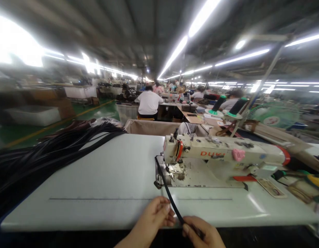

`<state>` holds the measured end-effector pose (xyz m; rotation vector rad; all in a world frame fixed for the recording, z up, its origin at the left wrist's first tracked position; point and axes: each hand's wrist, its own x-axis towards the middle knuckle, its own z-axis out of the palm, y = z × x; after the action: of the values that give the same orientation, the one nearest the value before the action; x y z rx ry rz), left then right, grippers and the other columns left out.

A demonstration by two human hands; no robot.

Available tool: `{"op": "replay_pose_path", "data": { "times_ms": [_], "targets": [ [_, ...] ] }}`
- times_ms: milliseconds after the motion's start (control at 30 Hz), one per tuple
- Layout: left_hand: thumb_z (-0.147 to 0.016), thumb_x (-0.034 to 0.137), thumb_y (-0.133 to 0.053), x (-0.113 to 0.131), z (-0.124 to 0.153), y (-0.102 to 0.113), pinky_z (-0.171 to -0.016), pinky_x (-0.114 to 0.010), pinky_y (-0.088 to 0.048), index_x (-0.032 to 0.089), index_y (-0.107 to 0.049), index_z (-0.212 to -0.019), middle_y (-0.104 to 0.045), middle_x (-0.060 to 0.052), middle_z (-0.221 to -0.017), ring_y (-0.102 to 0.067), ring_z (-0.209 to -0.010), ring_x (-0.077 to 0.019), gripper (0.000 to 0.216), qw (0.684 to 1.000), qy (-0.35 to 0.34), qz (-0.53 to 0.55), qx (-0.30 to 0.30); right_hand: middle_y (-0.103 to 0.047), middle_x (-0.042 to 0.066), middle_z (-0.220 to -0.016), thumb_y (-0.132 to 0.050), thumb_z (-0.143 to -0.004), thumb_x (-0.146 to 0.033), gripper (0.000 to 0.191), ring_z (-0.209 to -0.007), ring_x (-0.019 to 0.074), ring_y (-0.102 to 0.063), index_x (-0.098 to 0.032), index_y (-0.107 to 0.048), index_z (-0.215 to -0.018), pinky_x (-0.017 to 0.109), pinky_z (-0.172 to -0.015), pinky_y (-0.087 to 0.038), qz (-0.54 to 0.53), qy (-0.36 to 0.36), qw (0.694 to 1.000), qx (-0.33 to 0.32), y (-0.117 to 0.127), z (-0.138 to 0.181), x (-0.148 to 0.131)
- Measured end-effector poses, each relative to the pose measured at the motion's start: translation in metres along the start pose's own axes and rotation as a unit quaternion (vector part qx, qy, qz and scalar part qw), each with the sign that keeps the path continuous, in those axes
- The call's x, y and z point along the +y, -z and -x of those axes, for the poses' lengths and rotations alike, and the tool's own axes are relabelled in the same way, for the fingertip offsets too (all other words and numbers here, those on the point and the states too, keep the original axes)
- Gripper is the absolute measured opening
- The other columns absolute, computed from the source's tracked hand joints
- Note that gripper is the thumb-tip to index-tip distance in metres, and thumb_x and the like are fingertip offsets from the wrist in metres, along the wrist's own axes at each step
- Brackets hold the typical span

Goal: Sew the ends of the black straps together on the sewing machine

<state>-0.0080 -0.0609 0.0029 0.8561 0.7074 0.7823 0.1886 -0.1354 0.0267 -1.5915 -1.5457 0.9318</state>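
A narrow black strap (167,190) runs from the needle area of a cream sewing machine (221,160) down across the white table (102,179) to my hands at the near edge. My left hand (151,220) pinches the strap between thumb and fingers. Just right of it, my right hand (202,236) grips the strap's near end. The hands almost touch.
A big pile of black straps (45,151) covers the table's left side. Thread cones (238,106), a green fan (274,115) and cluttered tools lie to the right. A cardboard box (149,126) stands behind the table, and people sit at workstations beyond.
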Motion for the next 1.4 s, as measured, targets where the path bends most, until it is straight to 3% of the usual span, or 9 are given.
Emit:
{"op": "replay_pose_path", "data": {
  "times_ms": [233, 500, 633, 800, 933, 1067, 1200, 1400],
  "targets": [
    [-0.064, 0.069, -0.088, 0.024, 0.01, 0.002, -0.082, -0.035, -0.057, 0.016, -0.061, -0.106, -0.07, -0.005, -0.09, -0.07, -0.082, -0.0187, 0.073, 0.997, -0.007, -0.005, 0.078, -0.066, 0.002, -0.071, -0.06, -0.093, -0.049, 0.037, -0.073, 0.0185, -0.061, -0.02, -0.067, -0.071, 0.027, -0.072, -0.047, -0.007, -0.013, 1.0, -0.021, -0.011, 0.004, -0.025],
    [-0.067, 0.059, -0.091, 0.026, -0.007, 0.008, -0.078, -0.033, -0.058, 0.012, -0.062, -0.113, -0.071, -0.008, -0.093, -0.069, -0.083, -0.0183, 0.072, 0.994, -0.037, 0.029, 0.094, -0.066, 0.001, -0.071, -0.062, -0.092, -0.043, 0.032, -0.073, 0.0184, -0.06, -0.019, -0.07, -0.073, 0.027, -0.074, -0.047, -0.017, -0.026, 0.999, -0.035, -0.017, 0.001, -0.032],
    [-0.072, 0.04, -0.094, 0.034, -0.025, 0.015, -0.083, -0.035, -0.059, 0.011, -0.062, -0.113, -0.071, -0.009, -0.097, -0.07, -0.083, -0.0181, 0.059, 0.991, -0.034, 0.071, 0.113, -0.067, 0.002, -0.071, -0.061, -0.091, -0.044, 0.032, -0.072, 0.0183, -0.06, -0.019, -0.071, -0.074, 0.027, -0.072, -0.046, -0.023, -0.035, 0.998, -0.05, -0.017, 0.001, -0.036],
    [-0.077, 0.017, -0.088, 0.05, -0.051, 0.02, -0.09, -0.034, -0.059, 0.011, -0.064, -0.107, -0.073, -0.012, -0.102, -0.072, -0.085, -0.0169, 0.04, 0.994, -0.015, 0.059, 0.095, -0.069, 0.003, -0.072, -0.061, -0.092, -0.044, 0.032, -0.071, 0.0176, -0.059, -0.018, -0.074, -0.079, 0.027, -0.07, -0.044, -0.045, -0.041, 0.995, -0.074, -0.018, 0.004, -0.035],
    [-0.077, 0.007, -0.083, 0.058, -0.072, 0.018, -0.083, -0.031, -0.06, 0.011, -0.059, -0.112, -0.07, -0.006, -0.091, -0.072, -0.078, -0.0152, 0.042, 0.993, -0.022, -0.006, 0.112, -0.071, 0.003, -0.073, -0.061, -0.093, -0.045, 0.032, -0.073, 0.0187, -0.062, -0.017, -0.076, -0.083, 0.027, -0.073, -0.046, -0.051, -0.041, 0.994, -0.088, -0.019, 0.006, -0.028],
    [-0.086, 0.011, -0.076, 0.064, -0.09, 0.012, -0.067, -0.025, -0.057, 0.01, -0.055, -0.12, -0.064, -0.001, -0.081, -0.071, -0.068, -0.0139, 0.04, 0.979, -0.027, -0.136, 0.149, -0.072, 0.003, -0.075, -0.061, -0.094, -0.043, 0.033, -0.076, 0.0193, -0.064, -0.016, -0.076, -0.083, 0.027, -0.074, -0.046, -0.053, -0.038, 0.994, -0.088, -0.019, 0.006, -0.023],
    [-0.091, 0.019, -0.071, 0.068, -0.102, 0.009, -0.057, -0.023, -0.052, 0.011, -0.058, -0.113, -0.061, 0.002, -0.073, -0.068, -0.059, -0.0133, 0.026, 0.967, -0.012, -0.202, 0.154, -0.071, 0.003, -0.074, -0.058, -0.093, -0.037, 0.028, -0.074, 0.0199, -0.063, -0.017, -0.074, -0.081, 0.028, -0.071, -0.047, -0.025, -0.033, 0.995, -0.089, -0.016, 0.007, -0.025],
    [-0.093, 0.02, -0.064, 0.071, -0.105, 0.013, -0.055, -0.025, -0.044, 0.017, -0.061, -0.105, -0.064, 0.002, -0.075, -0.062, -0.051, -0.0126, 0.013, 0.922, -0.031, -0.33, 0.201, -0.074, 0.007, -0.096, -0.058, -0.094, -0.029, 0.023, -0.09, 0.0222, -0.069, -0.021, -0.079, -0.094, 0.03, -0.083, -0.051, 0.06, 0.013, 0.994, -0.085, -0.006, 0.01, -0.027]
  ]
}}
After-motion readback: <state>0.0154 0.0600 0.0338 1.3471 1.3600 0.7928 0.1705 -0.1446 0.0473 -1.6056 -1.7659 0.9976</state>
